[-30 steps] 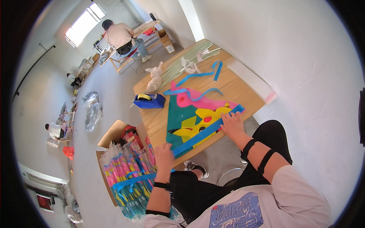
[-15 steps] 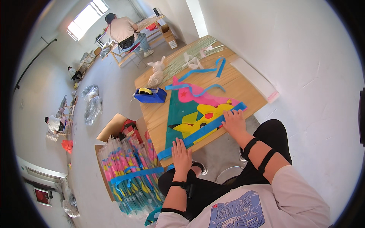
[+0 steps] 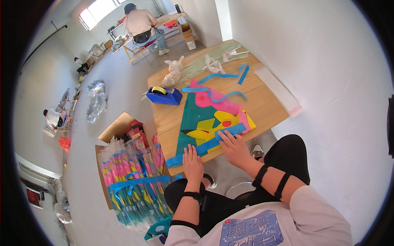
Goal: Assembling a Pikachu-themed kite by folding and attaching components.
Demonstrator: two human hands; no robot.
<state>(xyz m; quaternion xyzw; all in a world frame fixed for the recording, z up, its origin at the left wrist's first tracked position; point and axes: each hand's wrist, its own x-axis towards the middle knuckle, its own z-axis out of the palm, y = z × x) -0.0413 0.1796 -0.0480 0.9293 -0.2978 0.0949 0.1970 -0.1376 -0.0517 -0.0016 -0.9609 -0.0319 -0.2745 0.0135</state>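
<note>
head view: the left hand (image 3: 192,163) and right hand (image 3: 232,146) lay flat and open on a blue strip (image 3: 205,145) along the kite's (image 3: 205,119) near edge at the table (image 3: 266,102) front, holding nothing; that strip seemed placed, while more strips (image 3: 223,76) beyond lay loose, apparently unused.

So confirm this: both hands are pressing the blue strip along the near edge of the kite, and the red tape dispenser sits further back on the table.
The colour is wrong. The head view shows the tape dispenser is blue, not red. The rest holds: the left hand and right hand press the blue strip along the near edge of the kite on the table.
</note>
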